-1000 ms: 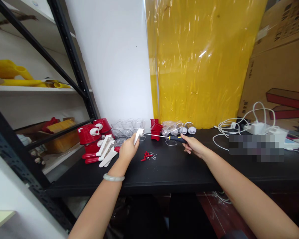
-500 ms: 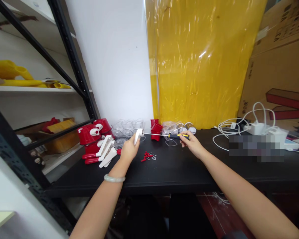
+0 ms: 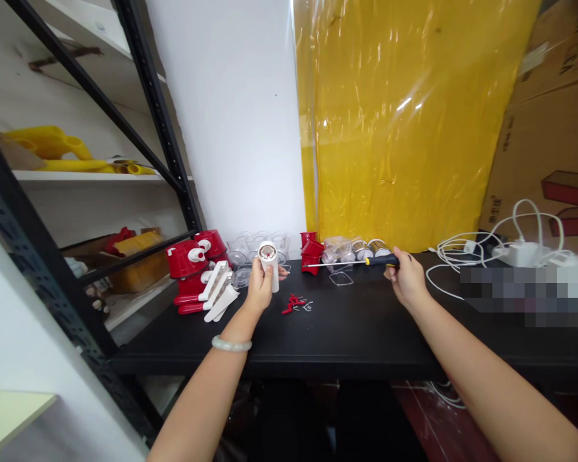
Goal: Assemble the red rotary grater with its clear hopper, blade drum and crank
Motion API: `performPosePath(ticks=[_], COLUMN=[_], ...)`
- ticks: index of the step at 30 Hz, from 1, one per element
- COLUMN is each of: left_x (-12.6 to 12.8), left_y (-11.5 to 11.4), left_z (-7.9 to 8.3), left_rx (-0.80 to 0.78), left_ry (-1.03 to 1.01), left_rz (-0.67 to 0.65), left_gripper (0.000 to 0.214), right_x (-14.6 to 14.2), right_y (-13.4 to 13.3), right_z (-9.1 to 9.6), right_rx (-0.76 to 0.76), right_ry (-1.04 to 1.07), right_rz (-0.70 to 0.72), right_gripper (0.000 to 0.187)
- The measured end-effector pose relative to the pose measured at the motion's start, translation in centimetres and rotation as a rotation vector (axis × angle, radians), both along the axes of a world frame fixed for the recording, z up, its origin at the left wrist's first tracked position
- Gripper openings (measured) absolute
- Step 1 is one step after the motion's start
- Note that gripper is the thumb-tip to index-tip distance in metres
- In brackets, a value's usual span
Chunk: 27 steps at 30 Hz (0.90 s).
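Observation:
My left hand (image 3: pixel 259 287) is closed round a white plastic handle part (image 3: pixel 269 259), held upright with its round end toward me, above the black table (image 3: pixel 356 333). My right hand (image 3: pixel 405 281) grips the black and yellow handle of a screwdriver (image 3: pixel 361 262), whose thin shaft points left and lies level, clear of the white part. On the table between my hands lie small red clips and screws (image 3: pixel 296 303).
Red bowls and white handles (image 3: pixel 200 273) are piled at the table's left. Clear cups (image 3: pixel 250 249), a red piece (image 3: pixel 311 253) and bagged parts (image 3: pixel 354 249) line the back. White chargers and cables (image 3: pixel 501 253) lie right. A black shelf rack (image 3: pixel 144 122) stands left, cardboard boxes right.
My left hand turned the white part upright and drew it toward me. My right hand pulled the screwdriver away to the right, so its tip has left the part.

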<state>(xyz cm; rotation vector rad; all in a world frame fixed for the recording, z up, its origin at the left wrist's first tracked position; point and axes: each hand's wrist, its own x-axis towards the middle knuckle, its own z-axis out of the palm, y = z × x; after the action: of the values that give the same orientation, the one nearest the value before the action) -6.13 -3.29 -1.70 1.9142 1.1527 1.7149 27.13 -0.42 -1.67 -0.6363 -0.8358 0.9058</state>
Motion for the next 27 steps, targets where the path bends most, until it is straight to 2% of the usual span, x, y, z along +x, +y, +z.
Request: performPosePath(ticks=[4,8,14,21,27], left_x=[0.11,-0.09,-0.28,-0.13,0.07], left_y=[-0.02,0.01,-0.20,-0.28,-0.71], left_z=[-0.17,-0.38,-0.43,-0.40,-0.04], left_rx=[-0.020,-0.052,0.000,-0.004,-0.012], left_ry=[-0.028,0.039,0.169,0.192,0.256], left_rz=[-0.062,-0.024,0.036,0.031,0.108], left_gripper=[0.049,0.046,0.036,0.036,0.033], right_x=[-0.01,0.05,0.12,0.08,0.02], right_y=[0.05,0.21,0.35,0.19,0.10], right_z=[-0.17,-0.41,-0.48,-0.41,-0.33], right_rx=[-0.010,-0.004,0.004,0.006,0.013], right_ry=[-0.019,-0.042,-0.051,-0.041,-0.025], right_rz=[0.003,-0.003,0.011,0.019,0.034], right_gripper=[0.030,0.031,0.033,0.032,0.033])
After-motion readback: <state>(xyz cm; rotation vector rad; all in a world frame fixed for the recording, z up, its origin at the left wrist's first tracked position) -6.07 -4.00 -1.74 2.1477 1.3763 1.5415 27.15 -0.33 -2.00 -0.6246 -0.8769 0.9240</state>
